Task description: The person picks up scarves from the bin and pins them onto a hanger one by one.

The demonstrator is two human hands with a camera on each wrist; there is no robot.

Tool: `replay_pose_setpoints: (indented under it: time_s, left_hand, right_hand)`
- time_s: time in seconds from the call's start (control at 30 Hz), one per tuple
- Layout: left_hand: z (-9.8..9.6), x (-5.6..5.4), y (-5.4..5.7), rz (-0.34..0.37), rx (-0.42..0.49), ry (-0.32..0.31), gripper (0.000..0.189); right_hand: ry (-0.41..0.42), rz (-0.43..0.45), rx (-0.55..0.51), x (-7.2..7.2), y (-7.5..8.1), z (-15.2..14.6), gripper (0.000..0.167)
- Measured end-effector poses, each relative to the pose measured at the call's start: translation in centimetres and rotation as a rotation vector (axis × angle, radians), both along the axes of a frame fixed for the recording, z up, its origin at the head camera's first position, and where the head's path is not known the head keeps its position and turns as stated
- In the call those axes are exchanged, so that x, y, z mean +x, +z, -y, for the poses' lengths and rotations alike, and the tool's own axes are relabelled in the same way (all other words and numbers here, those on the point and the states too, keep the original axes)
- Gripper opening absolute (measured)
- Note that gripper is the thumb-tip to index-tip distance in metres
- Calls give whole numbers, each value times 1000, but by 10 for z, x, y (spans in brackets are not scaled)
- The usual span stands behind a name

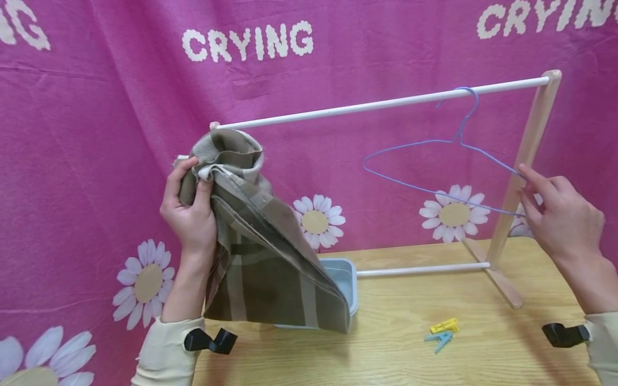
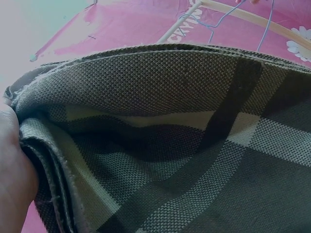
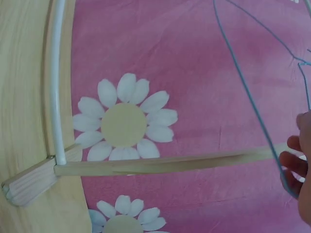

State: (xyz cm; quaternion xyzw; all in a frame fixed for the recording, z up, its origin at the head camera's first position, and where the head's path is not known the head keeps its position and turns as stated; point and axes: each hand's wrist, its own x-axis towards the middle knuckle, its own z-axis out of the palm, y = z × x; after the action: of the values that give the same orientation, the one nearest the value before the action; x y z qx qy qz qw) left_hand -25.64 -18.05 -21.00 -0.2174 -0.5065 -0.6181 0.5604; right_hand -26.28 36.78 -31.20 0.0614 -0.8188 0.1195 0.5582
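My left hand grips a bunched plaid cloth in olive brown with pale stripes, its thumb in front. Folded layers of this cloth hang to the lower right, and they fill most of the left wrist view. A blue wire hanger hangs by its hook from a white rail. At the hanger's right end, my right hand holds the wire with curled fingers. In the right wrist view, the wire runs down into those fingers.
The rail belongs to a rack with a wooden post standing on the wooden table. Behind the cloth is a partly hidden pale blue basin. A yellow clothespin and a blue clothespin lie in front. Pink flowered fabric hangs behind.
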Motion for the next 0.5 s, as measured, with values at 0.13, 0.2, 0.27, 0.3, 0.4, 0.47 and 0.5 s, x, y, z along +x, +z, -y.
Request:
replay_pose_setpoints:
  time_s: [0.13,0.2,0.27,0.3,0.4,0.47,0.5]
  left_hand:
    - [1,0,-2,12,-3,-2,29]
    - [1,-1,-3,12,1,-15,29]
    - [0,-1,-5,8,-1,-20,30]
    - [0,-2,-5,5,-2,-22,30]
    - [-1,-1,-6,2,-5,-22,30]
    - [-2,-1,-5,4,-6,-24,29]
    - [-2,0,-5,6,-8,-25,29]
  right_hand:
    - [3,-28,28,-2,-3,-2,42]
    - [10,-63,36,-2,-3,-2,40]
    - [11,-103,43,-1,-3,-1,37]
    - [13,-123,47,-1,-3,0,36]
    - [16,-178,56,-2,-3,4,33]
    - [14,-200,58,-1,-2,6,33]
    - [12,-207,57,-1,-2,6,33]
